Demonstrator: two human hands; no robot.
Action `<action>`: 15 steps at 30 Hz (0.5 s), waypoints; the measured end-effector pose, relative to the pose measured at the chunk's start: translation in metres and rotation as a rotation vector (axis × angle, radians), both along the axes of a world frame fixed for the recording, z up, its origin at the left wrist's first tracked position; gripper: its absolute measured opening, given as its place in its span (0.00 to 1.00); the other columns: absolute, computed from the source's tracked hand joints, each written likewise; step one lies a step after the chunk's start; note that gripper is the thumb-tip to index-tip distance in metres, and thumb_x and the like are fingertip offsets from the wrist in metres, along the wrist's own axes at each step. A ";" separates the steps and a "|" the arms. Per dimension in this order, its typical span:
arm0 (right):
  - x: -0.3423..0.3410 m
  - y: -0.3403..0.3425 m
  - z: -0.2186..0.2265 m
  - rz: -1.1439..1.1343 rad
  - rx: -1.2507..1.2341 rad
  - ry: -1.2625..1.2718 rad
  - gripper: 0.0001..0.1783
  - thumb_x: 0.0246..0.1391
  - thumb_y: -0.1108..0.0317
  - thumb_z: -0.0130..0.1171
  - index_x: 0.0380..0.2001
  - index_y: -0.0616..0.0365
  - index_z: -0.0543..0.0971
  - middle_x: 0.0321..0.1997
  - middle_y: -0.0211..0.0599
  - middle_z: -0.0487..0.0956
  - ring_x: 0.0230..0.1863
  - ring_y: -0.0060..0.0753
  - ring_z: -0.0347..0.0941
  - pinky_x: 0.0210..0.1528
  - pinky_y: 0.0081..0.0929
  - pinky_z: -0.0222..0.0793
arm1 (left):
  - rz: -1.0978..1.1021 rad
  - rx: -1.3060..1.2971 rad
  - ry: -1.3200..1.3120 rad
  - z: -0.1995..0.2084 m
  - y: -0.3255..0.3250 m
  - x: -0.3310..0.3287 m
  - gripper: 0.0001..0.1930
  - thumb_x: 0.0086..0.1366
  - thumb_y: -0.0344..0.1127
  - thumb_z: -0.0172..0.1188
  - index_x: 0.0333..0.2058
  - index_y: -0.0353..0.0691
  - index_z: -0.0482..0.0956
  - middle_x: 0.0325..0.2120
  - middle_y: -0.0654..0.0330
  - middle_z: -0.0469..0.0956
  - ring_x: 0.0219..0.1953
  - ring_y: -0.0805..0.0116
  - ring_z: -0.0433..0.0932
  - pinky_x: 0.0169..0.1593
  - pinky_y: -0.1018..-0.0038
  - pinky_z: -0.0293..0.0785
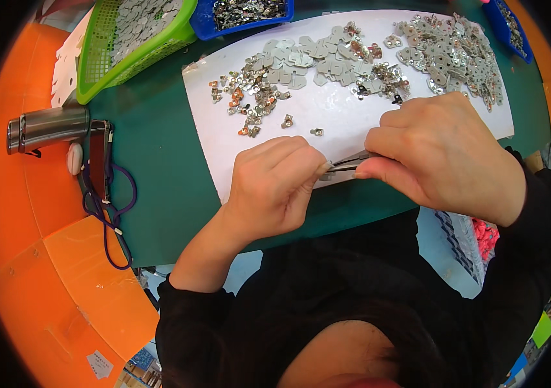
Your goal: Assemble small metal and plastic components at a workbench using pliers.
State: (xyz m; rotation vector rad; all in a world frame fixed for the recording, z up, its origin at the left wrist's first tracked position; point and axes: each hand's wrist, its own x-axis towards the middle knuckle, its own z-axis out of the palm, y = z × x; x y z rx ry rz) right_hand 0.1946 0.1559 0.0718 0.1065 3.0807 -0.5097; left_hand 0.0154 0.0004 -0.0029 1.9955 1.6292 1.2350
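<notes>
Both my hands meet over the near edge of a white sheet (343,123). My right hand (440,152) is closed round dark tweezers (348,165), whose two thin prongs reach left to my other fingertips. My left hand (272,184) is closed in a pinch at the prong tips, on a small metal piece mostly hidden by the fingers. Just beyond the hands lie two loose metal parts (316,132). Farther off are a pile of small metal fittings (256,90), some with orange bits, and flat grey metal plates (288,61).
A larger heap of metal parts (453,55) covers the sheet's right side. At the back stand a green basket (130,68) of discs and a blue tray (243,28) of small parts. Left on the green table (165,168) are a steel flask (49,129) and a corded phone (99,161).
</notes>
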 end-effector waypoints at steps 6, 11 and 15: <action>0.003 -0.005 -0.004 0.076 0.063 -0.038 0.13 0.48 0.56 0.65 0.27 0.52 0.75 0.24 0.33 0.71 0.30 0.39 0.71 0.29 0.36 0.64 | -0.230 -0.158 -0.010 0.007 0.002 -0.010 0.05 0.53 0.21 0.61 0.25 0.36 0.74 0.18 0.57 0.71 0.19 0.56 0.71 0.24 0.70 0.66; 0.001 -0.002 -0.008 0.080 0.021 0.057 0.13 0.45 0.58 0.67 0.29 0.51 0.76 0.26 0.31 0.70 0.31 0.38 0.70 0.33 0.36 0.64 | -0.218 -0.169 -0.042 0.010 -0.001 -0.019 0.05 0.54 0.26 0.64 0.27 0.39 0.76 0.19 0.59 0.71 0.19 0.59 0.71 0.23 0.70 0.67; -0.006 0.002 -0.035 -0.035 -0.031 0.298 0.18 0.38 0.67 0.69 0.36 0.51 0.80 0.28 0.30 0.71 0.33 0.36 0.70 0.38 0.34 0.65 | 0.123 -0.076 -0.370 0.012 -0.008 -0.032 0.04 0.64 0.29 0.60 0.31 0.35 0.78 0.23 0.60 0.78 0.21 0.72 0.73 0.26 0.78 0.69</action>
